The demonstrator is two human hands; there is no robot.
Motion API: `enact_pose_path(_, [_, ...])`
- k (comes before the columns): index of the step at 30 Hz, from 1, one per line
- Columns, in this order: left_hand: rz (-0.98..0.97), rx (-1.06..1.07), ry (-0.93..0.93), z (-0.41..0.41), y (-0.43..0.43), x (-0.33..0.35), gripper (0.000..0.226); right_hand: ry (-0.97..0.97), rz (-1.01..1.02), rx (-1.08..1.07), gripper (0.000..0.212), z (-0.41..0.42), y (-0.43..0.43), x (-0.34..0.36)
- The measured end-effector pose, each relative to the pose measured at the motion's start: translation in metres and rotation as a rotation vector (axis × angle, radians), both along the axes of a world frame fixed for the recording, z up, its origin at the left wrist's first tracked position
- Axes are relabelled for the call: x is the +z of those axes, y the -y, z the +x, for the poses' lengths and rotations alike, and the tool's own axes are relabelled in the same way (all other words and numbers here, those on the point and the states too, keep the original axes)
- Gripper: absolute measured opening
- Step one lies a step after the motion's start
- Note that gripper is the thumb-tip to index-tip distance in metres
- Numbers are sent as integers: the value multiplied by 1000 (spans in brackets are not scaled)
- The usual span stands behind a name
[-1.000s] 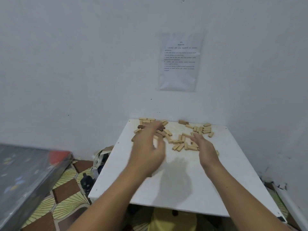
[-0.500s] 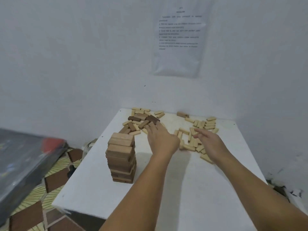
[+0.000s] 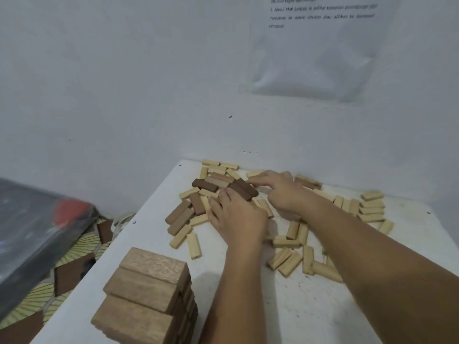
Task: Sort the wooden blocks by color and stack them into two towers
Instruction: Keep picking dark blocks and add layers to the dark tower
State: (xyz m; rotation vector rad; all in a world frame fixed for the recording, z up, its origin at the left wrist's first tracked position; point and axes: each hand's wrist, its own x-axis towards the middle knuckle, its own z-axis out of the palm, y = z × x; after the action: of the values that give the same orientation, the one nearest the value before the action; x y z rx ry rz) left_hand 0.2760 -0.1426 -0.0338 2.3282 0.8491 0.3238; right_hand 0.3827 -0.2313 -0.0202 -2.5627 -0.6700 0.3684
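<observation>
Brown blocks (image 3: 244,190) lie in the mixed pile by the white table's (image 3: 305,316) far edge. The left hand (image 3: 238,219) rests on them with flat fingers. The right hand (image 3: 280,192) curls beside them, its grip unclear. A brown tower (image 3: 149,291) stands at the near-left edge, and bare tabletop shows between the forearms.

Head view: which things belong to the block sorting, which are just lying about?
Job: brown tower, dark blocks, light blocks, left hand, right hand, both at the pile.
Lying about: printed sheet on the wall, grey case, patterned floor.
</observation>
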Motion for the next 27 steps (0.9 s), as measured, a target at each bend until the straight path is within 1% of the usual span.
enact_pose_path(4, [48, 2, 23, 2, -2, -7, 57, 94, -43, -42, 72, -3, -1, -8])
enact_pose_path(8, [54, 13, 49, 6, -4, -5, 40, 210, -128, -10, 70, -20, 19, 6])
enact_pose_path(10, [51, 3, 45, 7, -3, -2, 31, 240, -174, -12, 67, -24, 32, 7])
enact_pose_path(12, [52, -11, 39, 8, 0, 1, 26, 247, -176, -36, 60, -29, 45, 7])
enact_pose_path(14, [66, -24, 42, 11, 1, 3, 27, 239, -138, -54, 53, -33, 56, 7])
enact_pose_path(16, [85, -51, 12, 20, 0, 6, 38, 219, -111, -74, 47, -36, 62, 8])
enact_pose_path(18, [107, -71, -55, 31, -2, 9, 48, 215, -116, -80, 42, -38, 63, 10])
enact_pose_path(22, [143, -89, -147, 48, -2, 11, 57, 316, -183, -40, 38, -40, 63, 14])
enact_pose_path(24, [171, -88, -166, 50, 1, 10, 56, 345, -227, -54, 31, -39, 62, 11])
enact_pose_path(27, [209, -90, -171, 51, 5, 12, 37, 328, -190, -116, 10, -40, 62, 9])
